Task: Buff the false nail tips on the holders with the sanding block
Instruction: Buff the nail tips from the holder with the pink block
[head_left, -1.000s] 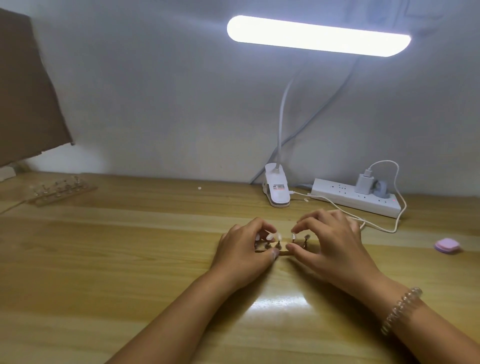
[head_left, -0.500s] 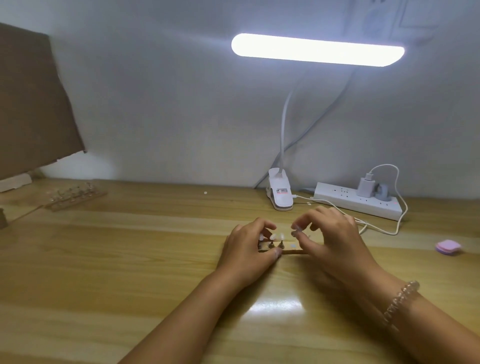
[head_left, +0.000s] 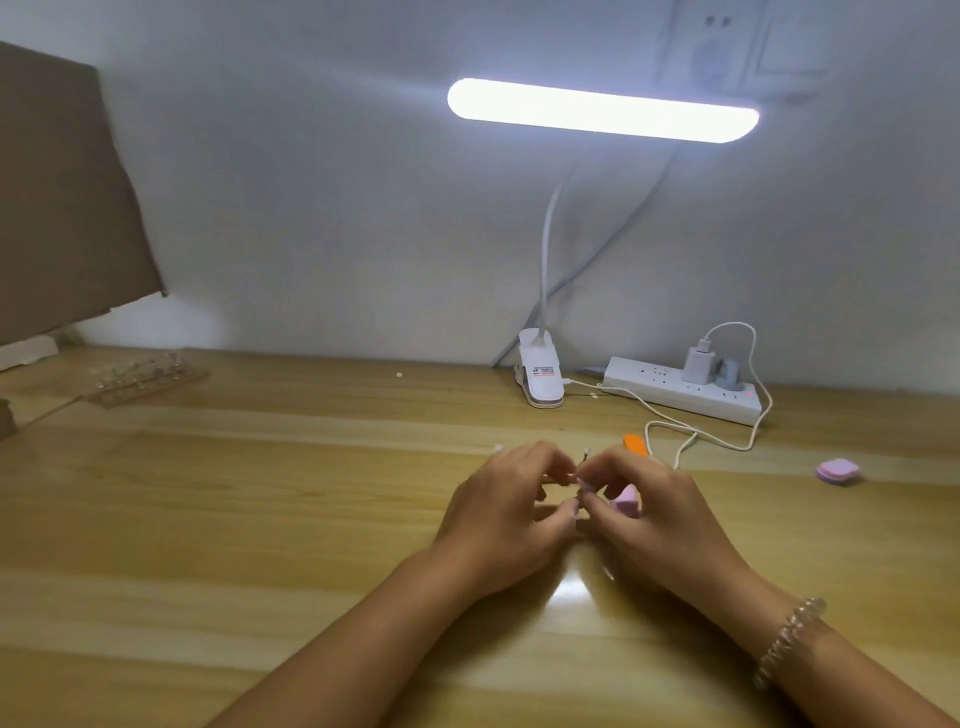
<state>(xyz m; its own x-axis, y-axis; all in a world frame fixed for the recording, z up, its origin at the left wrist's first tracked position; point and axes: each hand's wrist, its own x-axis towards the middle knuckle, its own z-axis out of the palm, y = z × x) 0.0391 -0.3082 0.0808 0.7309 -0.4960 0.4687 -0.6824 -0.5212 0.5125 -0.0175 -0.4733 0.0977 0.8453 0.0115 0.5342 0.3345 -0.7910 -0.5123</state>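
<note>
We see both hands close together over the middle of the desk (head_left: 260, 519), fingertips almost meeting; the left hand (head_left: 511, 514) is curled, forefinger and thumb drawn toward each other, but what lies between them is hidden and we cannot tell whether it pinches anything; the right hand (head_left: 660, 525) is curled round a pink block (head_left: 626, 502), of which only one corner shows between thumb and fingers, so we cannot read its long axis; just above the gap between the two forefingers a small peg with a pale nail tip (head_left: 586, 453) stands nearly upright, pointing up and away from us; whatever it stands on is covered by the hands; a clear rack (head_left: 145, 379) of more pegs lies well apart at the far left near the wall, its long axis running left to right and rising a little toward the right, its pegs upright; behind the right hand an orange piece (head_left: 635, 445) lies on the desk, mostly hidden; a second pink pad (head_left: 837, 471) lies flat far to the right; a lit lamp (head_left: 602, 110) hangs over the scene on a thin neck from a white clip (head_left: 541, 379) by the wall; beside it lies a power strip (head_left: 675, 391) with a charger (head_left: 697, 365) plugged in, and a white cable (head_left: 727, 441) loops toward the hands; cardboard (head_left: 62, 197) leans at the left; a bracelet (head_left: 787, 642) circles the right wrist.
</note>
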